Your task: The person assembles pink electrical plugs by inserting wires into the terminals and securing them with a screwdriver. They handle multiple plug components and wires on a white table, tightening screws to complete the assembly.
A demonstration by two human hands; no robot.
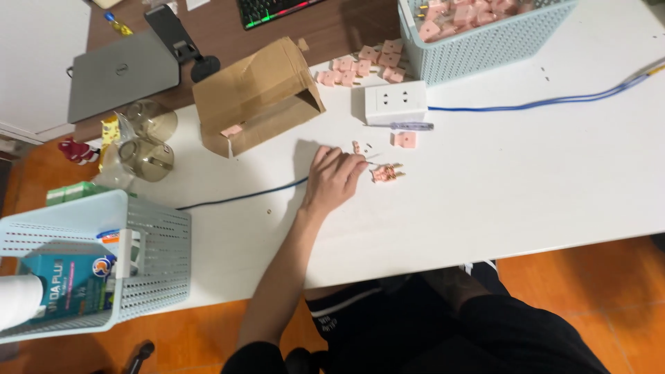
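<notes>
Looking down, I see a white table set over an orange floor, with a brown desk behind it carrying a closed grey laptop and a keyboard's edge. On the white top sit an open cardboard box, a white socket block on a blue cable, a screwdriver, and a pale blue basket full of pink plug parts, with more scattered beside it. A second basket sits at the near left corner.

Only one hand is in view, reaching in from the left; I cannot tell which it is. Its fingers curl loosely, tips pressed to the table, seeming to pinch something thin, though I cannot make out a firm grasp.

Just beside the fingertips lies a small pink plug piece with metal pins, apart from the hand. Another pink square lies near the screwdriver.
</notes>
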